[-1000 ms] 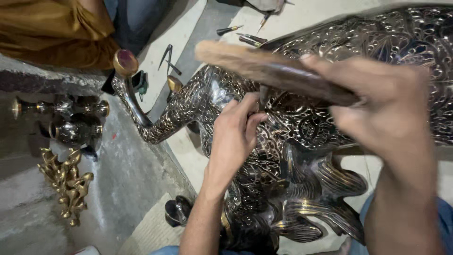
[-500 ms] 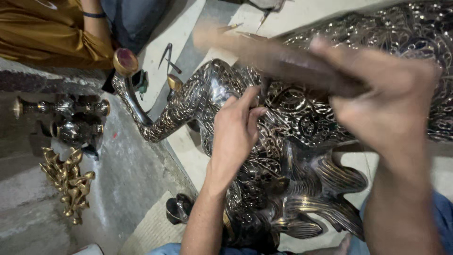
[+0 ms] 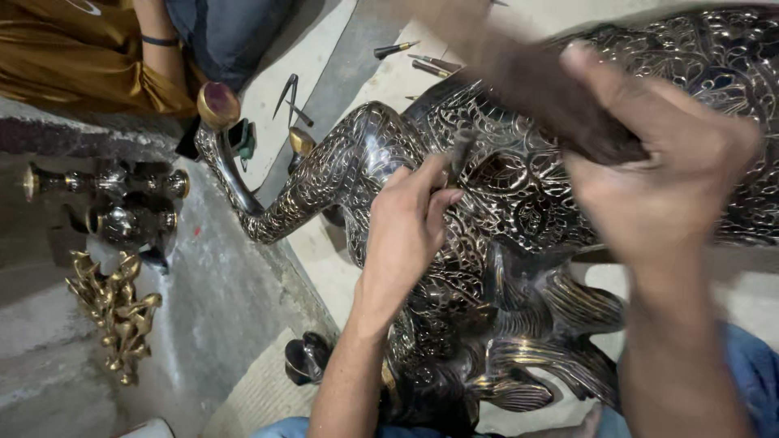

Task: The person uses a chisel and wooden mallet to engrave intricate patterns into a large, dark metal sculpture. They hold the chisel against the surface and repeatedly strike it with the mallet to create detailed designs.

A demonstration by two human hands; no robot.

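Note:
A large dark metal figure (image 3: 519, 243) with fine engraved gold pattern lies across the floor, its long curved neck (image 3: 276, 211) reaching left. My left hand (image 3: 410, 223) pinches a thin metal chisel (image 3: 461, 154) upright against the figure's body. My right hand (image 3: 657, 186) grips a thick wooden stick (image 3: 527, 77) raised above the chisel; the stick is blurred with motion.
Small dark and brass pieces (image 3: 122, 203) and a gold ornament (image 3: 114, 312) lie on the grey ledge at left. Another person in an ochre garment (image 3: 73, 57) sits at the top left. Loose hand tools (image 3: 414, 55) lie on the pale floor behind the figure.
The wooden stick in my right hand has swung, shifting up and right and blurring. My left hand stays on the chisel at the same spot on the figure.

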